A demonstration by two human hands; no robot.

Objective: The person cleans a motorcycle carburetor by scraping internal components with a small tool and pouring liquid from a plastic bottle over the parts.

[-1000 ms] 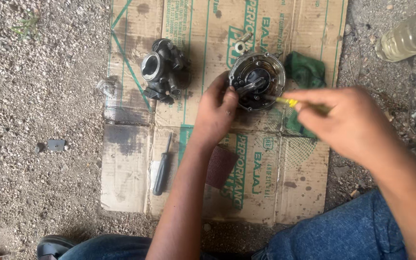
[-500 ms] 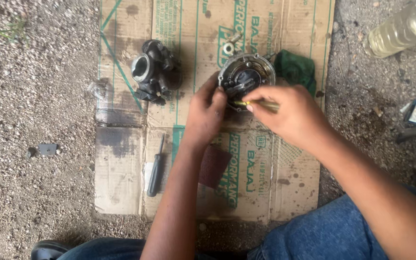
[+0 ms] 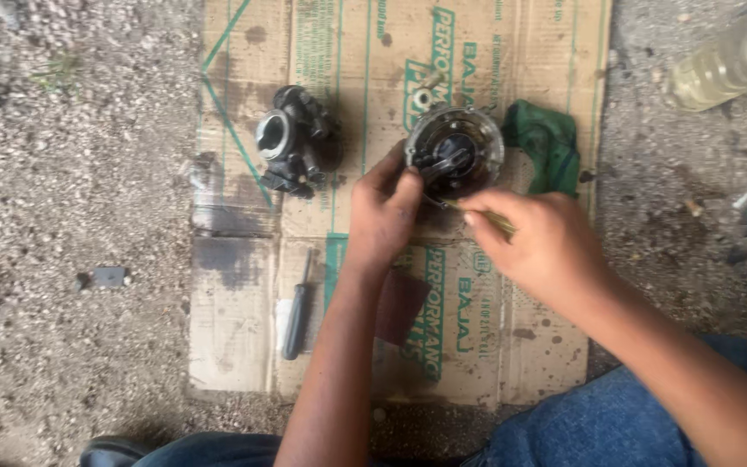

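1. L hand (image 3: 384,216): forearm comes up from near edge, fingers curled, tips pinching near-left rim of round part (image 3: 455,149) w/ thumb by its face.
2. R hand (image 3: 542,242): arm enters from near right, fingers closed round a thin yellow-handled tool (image 3: 484,216), tip aimed at part's near edge.
3. Round part sits on cardboard (image 3: 244,285), far-centre, green rag (image 3: 545,143) touching its right side.
4. Dark carb body (image 3: 294,140) well left of it; screwdriver (image 3: 297,307) near-left on cardboard; bottle (image 3: 732,60) far right on gravel.
5. Vs 0.5 s ago: R hand has pulled back nearer & right, off the part's face; L grip unchanged; part hasn't moved on the cardboard.
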